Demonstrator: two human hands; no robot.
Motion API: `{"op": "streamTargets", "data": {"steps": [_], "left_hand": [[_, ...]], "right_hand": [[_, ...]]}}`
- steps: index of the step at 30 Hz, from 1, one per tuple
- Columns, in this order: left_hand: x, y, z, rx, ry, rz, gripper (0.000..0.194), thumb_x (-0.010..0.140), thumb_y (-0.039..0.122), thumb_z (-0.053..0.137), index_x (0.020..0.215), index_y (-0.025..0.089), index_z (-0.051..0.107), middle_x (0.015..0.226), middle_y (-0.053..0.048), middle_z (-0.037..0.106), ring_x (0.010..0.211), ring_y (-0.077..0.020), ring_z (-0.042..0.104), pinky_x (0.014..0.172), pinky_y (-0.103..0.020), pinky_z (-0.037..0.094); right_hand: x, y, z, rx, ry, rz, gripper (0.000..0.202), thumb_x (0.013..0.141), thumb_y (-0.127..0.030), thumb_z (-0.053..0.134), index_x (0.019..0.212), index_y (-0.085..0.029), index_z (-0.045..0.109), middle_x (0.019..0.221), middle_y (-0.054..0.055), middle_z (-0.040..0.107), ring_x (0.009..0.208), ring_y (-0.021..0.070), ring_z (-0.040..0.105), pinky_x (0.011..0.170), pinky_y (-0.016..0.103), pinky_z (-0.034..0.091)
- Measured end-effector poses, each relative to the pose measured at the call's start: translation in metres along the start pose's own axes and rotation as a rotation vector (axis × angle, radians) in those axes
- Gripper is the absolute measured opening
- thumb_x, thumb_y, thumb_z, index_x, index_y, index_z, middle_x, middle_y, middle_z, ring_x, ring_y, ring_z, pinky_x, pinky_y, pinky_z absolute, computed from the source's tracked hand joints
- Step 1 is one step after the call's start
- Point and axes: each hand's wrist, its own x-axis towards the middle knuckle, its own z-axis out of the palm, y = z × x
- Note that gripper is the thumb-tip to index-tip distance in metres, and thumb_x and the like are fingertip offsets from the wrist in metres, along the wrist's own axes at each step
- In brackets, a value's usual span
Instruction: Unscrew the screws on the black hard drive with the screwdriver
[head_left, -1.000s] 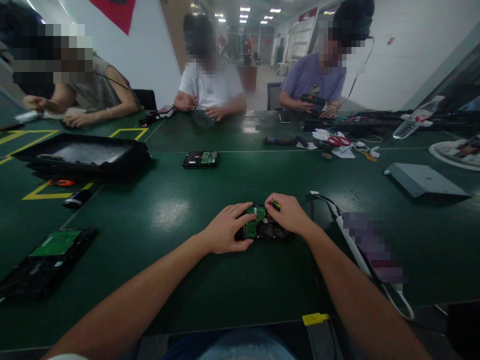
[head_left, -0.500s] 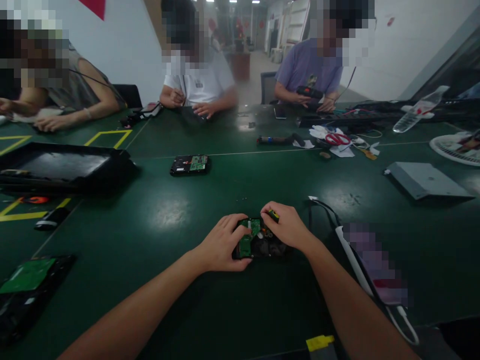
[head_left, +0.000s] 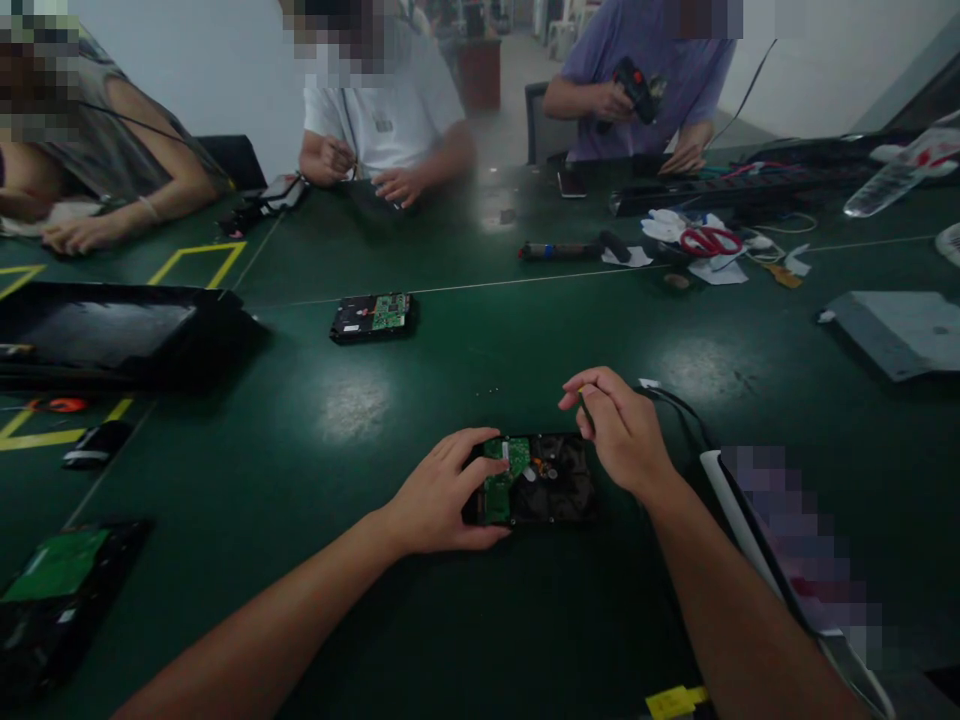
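A black hard drive with a green circuit board [head_left: 559, 480] lies on the dark green table [head_left: 420, 620]. My left hand [head_left: 450, 490] grips its left end, thumb at the near edge and fingers over the board. Up and right of the drive, my right hand [head_left: 619, 430] is raised off it with curled fingers, pinching a small yellow tool mostly hidden in the hand. Several tiny screws [head_left: 487, 391] lie beyond the drive.
Another hard drive [head_left: 373, 317] lies further back, and a third device [head_left: 64, 590] at the left edge. A black tray [head_left: 120, 330] stands left. At right are a phone-like device [head_left: 795, 540] and a grey metal box [head_left: 900, 335]. Red scissors [head_left: 709, 241] lie behind. Three people sit opposite.
My right hand has lifted off the drive and moved right and back, uncovering its right part. My left hand stays on the drive. A person opposite has raised a power drill. The view has tilted down.
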Motion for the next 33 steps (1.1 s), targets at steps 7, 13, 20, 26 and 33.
{"op": "streamTargets", "data": {"steps": [7,13,20,26,33], "left_hand": [[-0.001,0.0,0.002,-0.008,-0.006,-0.014,0.07,0.077,0.059,0.075,0.134,0.023,0.054,0.151,-0.019,0.046,0.139,-0.0376,0.048,0.111,-0.055,0.045],[0.0,0.001,0.002,-0.005,-0.002,-0.022,0.07,0.077,0.059,0.077,0.132,0.023,0.054,0.151,-0.018,0.046,0.138,-0.0375,0.048,0.112,-0.054,0.044],[-0.006,0.002,0.003,0.0,-0.002,-0.051,0.07,0.077,0.058,0.077,0.133,0.023,0.052,0.151,-0.019,0.044,0.138,-0.0378,0.048,0.109,-0.055,0.047],[-0.011,0.005,0.004,0.013,0.016,-0.034,0.07,0.079,0.057,0.076,0.135,0.023,0.051,0.152,-0.018,0.043,0.139,-0.037,0.047,0.109,-0.053,0.047],[-0.015,0.008,0.006,0.028,0.04,-0.015,0.069,0.082,0.058,0.074,0.136,0.023,0.05,0.152,-0.019,0.043,0.14,-0.0365,0.046,0.111,-0.054,0.047]], "right_hand": [[0.001,-0.001,-0.004,-0.093,0.076,-0.025,0.023,0.101,-0.028,0.042,0.101,-0.023,0.065,0.09,0.004,0.074,0.057,0.0138,0.055,0.055,0.03,0.041],[0.001,-0.001,-0.008,-0.097,0.118,-0.059,0.022,0.102,-0.029,0.045,0.101,-0.022,0.066,0.086,0.003,0.072,0.058,0.014,0.057,0.056,0.029,0.043],[0.003,0.0,-0.001,-0.071,0.166,-0.156,0.024,0.104,-0.036,0.046,0.106,-0.023,0.066,0.087,0.003,0.071,0.062,0.0146,0.06,0.057,0.029,0.046],[-0.003,0.009,0.005,0.017,0.22,-0.2,0.03,0.103,-0.045,0.054,0.125,-0.026,0.06,0.097,0.003,0.07,0.065,0.0136,0.063,0.056,0.028,0.051],[-0.007,0.016,0.005,0.103,0.3,-0.303,0.038,0.094,-0.05,0.069,0.124,-0.026,0.063,0.102,0.004,0.07,0.072,0.0151,0.068,0.061,0.029,0.058]]}}
